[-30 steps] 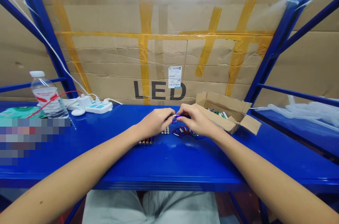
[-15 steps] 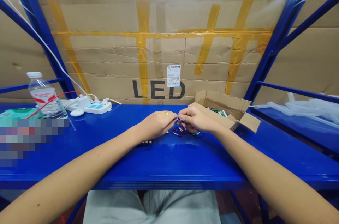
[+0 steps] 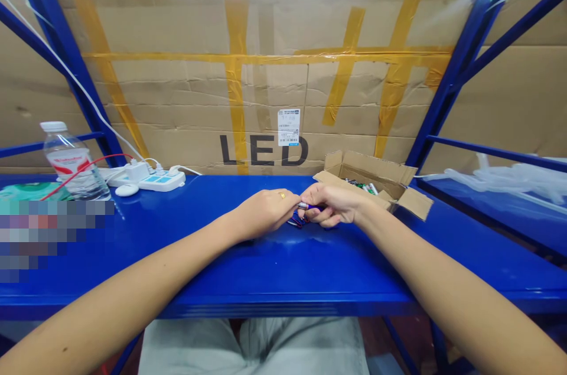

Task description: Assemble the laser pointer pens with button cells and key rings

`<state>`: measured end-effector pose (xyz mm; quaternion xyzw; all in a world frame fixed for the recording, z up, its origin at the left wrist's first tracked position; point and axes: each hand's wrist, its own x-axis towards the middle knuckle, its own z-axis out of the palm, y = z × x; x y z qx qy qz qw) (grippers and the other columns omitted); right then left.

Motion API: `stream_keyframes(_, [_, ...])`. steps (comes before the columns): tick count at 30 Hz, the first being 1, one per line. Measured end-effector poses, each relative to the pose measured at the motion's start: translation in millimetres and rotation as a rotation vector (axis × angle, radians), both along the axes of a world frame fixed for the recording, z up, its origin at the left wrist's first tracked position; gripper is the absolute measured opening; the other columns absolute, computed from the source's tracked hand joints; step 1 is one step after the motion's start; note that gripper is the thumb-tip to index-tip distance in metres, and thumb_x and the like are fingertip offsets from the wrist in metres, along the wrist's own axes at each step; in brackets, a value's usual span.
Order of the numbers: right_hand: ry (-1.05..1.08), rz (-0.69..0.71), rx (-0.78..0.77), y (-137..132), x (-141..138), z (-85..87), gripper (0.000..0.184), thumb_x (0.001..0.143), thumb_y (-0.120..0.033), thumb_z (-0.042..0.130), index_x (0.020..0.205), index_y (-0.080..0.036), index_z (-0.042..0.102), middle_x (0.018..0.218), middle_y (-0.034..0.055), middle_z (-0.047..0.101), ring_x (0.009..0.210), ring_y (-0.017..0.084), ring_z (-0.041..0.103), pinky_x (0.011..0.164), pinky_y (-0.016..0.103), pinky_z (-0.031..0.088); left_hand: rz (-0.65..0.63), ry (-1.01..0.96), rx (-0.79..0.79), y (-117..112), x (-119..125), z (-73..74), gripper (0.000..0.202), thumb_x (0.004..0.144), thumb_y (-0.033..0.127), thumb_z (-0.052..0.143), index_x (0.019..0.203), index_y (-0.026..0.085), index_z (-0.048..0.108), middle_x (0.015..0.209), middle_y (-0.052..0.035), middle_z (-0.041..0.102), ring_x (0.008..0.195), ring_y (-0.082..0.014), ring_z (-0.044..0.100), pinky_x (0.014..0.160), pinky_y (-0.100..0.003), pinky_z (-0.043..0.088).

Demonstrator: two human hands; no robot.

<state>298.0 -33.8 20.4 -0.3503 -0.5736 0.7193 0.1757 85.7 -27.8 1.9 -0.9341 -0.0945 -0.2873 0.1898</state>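
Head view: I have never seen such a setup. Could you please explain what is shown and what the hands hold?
There is no machine: a person works with bare hands, and the camera, worn on the head, looks forward and down. The right hand holds a small tube with a silvery end; the left hand meets it, its grip mostly hidden. Nearby on the blue table lie partly hidden loops. An open box is at right, a bottle at left.

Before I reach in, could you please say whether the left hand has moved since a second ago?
Yes, the left hand has shifted right and slightly lower in view, judged against the LED print.
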Motion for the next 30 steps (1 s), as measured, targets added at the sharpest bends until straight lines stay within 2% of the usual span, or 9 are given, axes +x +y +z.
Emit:
stream_keyframes(4, [0.046, -0.076, -0.018, -8, -5, 6.8, 0.016, 0.077, -0.022, 0.059, 0.076, -0.018, 0.044, 0.055, -0.0072, 0.039, 0.038, 0.0, 0.017, 0.034, 0.011, 0.011, -0.024, -0.035, -0.044, 1, -2, 2.2, 0.019, 0.098, 0.018, 0.037, 0.104, 0.013, 0.054, 0.086, -0.007, 0.067, 0.08, -0.0162, 0.064, 0.071, -0.027, 0.051])
stream_keyframes(8, [0.018, -0.174, 0.11, -17, -10, 11.3, 0.03, 0.064, -0.012, 0.064, 0.081, -0.021, 0.042, 0.05, -0.0111, 0.034, 0.037, 0.002, 0.021, 0.035, 0.014, 0.011, 0.009, -0.019, -0.082, 4, -4, 1.4, 0.02, 0.098, 0.019, 0.037, 0.097, 0.014, 0.056, 0.084, -0.0063, 0.067, 0.078, -0.0158, 0.064, 0.071, -0.027, 0.051])
stream_keyframes(12, [-0.084, -0.268, 0.242, -22, -14, 10.2, 0.034, 0.061, -0.012, 0.067, 0.082, -0.022, 0.043, 0.048, -0.0108, 0.039, 0.036, 0.003, 0.028, 0.034, 0.017, 0.014, 0.022, -0.009, -0.089, 9, -4, -3.7, 0.02, 0.098, 0.02, 0.038, 0.095, 0.014, 0.056, 0.084, -0.0066, 0.067, 0.077, -0.0161, 0.064, 0.071, -0.027, 0.051])
stream_keyframes(18, [-0.143, -0.345, 0.381, -20, -17, 5.9, 0.029, 0.058, -0.009, 0.063, 0.078, -0.021, 0.045, 0.05, -0.0084, 0.048, 0.034, 0.004, 0.034, 0.032, 0.018, 0.016, 0.014, -0.034, -0.093, 11, -5, -8.6, 0.021, 0.098, 0.02, 0.037, 0.096, 0.014, 0.057, 0.081, -0.0069, 0.066, 0.076, -0.0169, 0.064, 0.07, -0.028, 0.051])
stream_keyframes(23, [-0.16, -0.368, 0.544, -20, -18, 7.1, 0.02, 0.061, -0.015, 0.067, 0.074, -0.018, 0.052, 0.049, -0.0075, 0.049, 0.036, 0.005, 0.039, 0.036, 0.019, 0.027, 0.015, -0.091, -0.076, 11, -5, -8.5, 0.02, 0.098, 0.021, 0.038, 0.095, 0.015, 0.057, 0.079, -0.006, 0.066, 0.072, -0.016, 0.064, 0.068, -0.028, 0.051])
stream_keyframes(26, [-0.168, -0.383, 0.653, -19, -18, 8.0, 0.02, 0.062, -0.019, 0.071, 0.075, -0.016, 0.057, 0.05, -0.0053, 0.053, 0.043, 0.008, 0.046, 0.041, 0.021, 0.035, 0.022, -0.121, -0.063, 11, -5, -6.3, 0.019, 0.098, 0.021, 0.039, 0.094, 0.015, 0.057, 0.078, -0.0053, 0.066, 0.072, -0.0159, 0.065, 0.067, -0.028, 0.051])
stream_keyframes(30, [-0.12, -0.434, 0.775, -20, -19, 8.1, 0.023, 0.061, -0.023, 0.076, 0.075, -0.014, 0.061, 0.055, -0.0022, 0.059, 0.049, 0.009, 0.05, 0.046, 0.023, 0.04, 0.03, -0.151, -0.04, 10, -6, -1.9, 0.018, 0.098, 0.021, 0.04, 0.092, 0.015, 0.056, 0.076, -0.0048, 0.065, 0.069, -0.0154, 0.064, 0.065, -0.027, 0.05])
